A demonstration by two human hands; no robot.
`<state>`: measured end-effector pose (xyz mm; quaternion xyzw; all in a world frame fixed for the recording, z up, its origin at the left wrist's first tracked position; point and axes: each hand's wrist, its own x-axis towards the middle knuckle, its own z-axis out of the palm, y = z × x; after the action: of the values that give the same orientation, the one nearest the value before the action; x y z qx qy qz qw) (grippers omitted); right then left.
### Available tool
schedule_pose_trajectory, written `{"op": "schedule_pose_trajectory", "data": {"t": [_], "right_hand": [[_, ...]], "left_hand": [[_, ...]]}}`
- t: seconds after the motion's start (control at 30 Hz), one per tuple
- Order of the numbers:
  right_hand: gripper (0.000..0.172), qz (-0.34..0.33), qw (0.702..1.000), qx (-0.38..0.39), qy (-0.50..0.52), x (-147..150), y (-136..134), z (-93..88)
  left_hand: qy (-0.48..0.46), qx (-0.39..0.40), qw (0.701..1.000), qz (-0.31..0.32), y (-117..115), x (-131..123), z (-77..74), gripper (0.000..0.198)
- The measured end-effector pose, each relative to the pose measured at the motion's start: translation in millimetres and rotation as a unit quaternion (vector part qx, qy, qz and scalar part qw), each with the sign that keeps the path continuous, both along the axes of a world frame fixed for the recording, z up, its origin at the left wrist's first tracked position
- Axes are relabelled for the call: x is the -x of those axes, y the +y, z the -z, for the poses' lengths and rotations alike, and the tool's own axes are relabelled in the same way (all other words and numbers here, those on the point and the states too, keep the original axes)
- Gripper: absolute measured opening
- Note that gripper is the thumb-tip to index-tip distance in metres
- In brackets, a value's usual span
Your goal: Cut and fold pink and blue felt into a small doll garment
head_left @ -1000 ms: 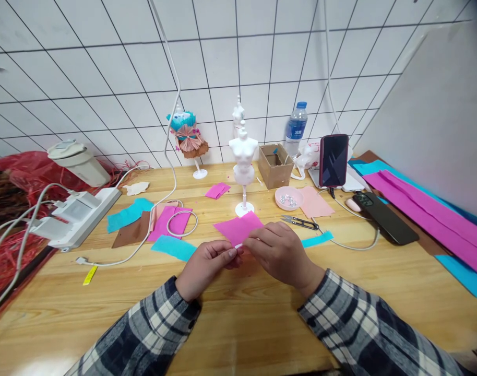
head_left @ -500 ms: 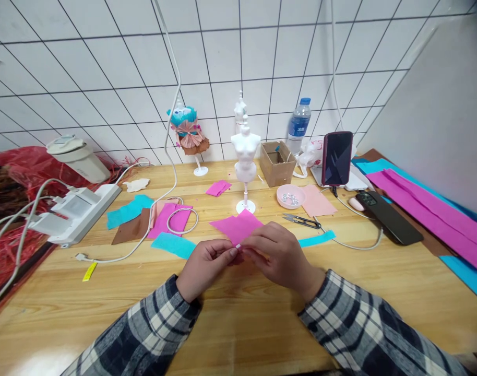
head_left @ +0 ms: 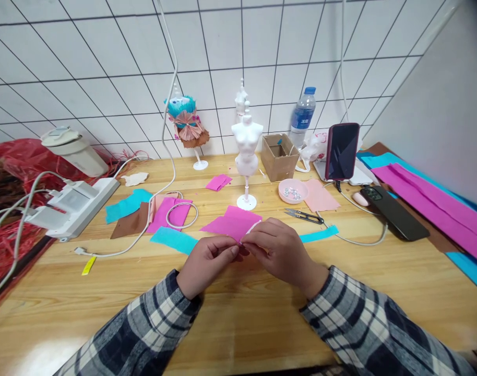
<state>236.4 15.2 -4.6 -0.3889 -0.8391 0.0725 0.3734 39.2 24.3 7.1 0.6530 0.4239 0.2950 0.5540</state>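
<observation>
Both hands are meeting low over the wooden table (head_left: 238,318), forearms in plaid sleeves coming in from the bottom corners. The left hand (head_left: 207,263) is lying knuckles up, its fingertips pressing together on the near edge of a pink paper sheet (head_left: 230,224). The right hand (head_left: 283,250) is curling in from the other side, thumb and forefinger pinching the same edge, the remaining fingers bunching loosely behind. The sheet is tilting up and away from the hands, just in front of a white mannequin stand (head_left: 246,156). Small scissors (head_left: 304,215) are lying near the right hand, and a blue paper strip (head_left: 174,240) is lying beside the left.
</observation>
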Motion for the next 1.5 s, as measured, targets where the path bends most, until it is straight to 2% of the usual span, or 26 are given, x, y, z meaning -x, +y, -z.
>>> {"op": "schedule_pose_trajectory", "data": {"t": [0.27, 0.47, 0.63, 0.9, 1.17, 1.5], "right_hand": [[0.018, 0.009, 1.000, -0.008, -0.019, 0.4, -0.8, -1.8], [0.018, 0.006, 0.999, -0.025, -0.041, -0.7, -0.8, -2.1], [0.019, -0.005, 0.999, -0.030, -0.037, -1.9, -2.2, -2.8], [0.018, -0.007, 1.000, -0.015, 0.002, -0.8, -2.7, -3.5], [0.009, -0.007, 0.996, 0.040, 0.080, 3.1, -3.9, -1.3], [0.008, 0.005, 0.990, 0.071, 0.118, 9.7, -8.3, 1.3]], "left_hand": [[0.028, -0.022, 0.999, -0.020, 1.5, -0.7, 2.1, 0.029], [-0.014, -0.018, 1.000, -0.004, 1.3, 2.6, 4.5, 0.030], [0.013, -0.032, 0.999, -0.013, 2.5, 2.8, 3.8, 0.026], [0.039, -0.063, 0.997, -0.011, 2.3, 0.1, -0.4, 0.027], [0.047, -0.100, 0.994, -0.025, 1.6, -2.3, -2.8, 0.022], [0.013, -0.050, 0.998, -0.034, -0.9, 1.3, 3.7, 0.025]]}}
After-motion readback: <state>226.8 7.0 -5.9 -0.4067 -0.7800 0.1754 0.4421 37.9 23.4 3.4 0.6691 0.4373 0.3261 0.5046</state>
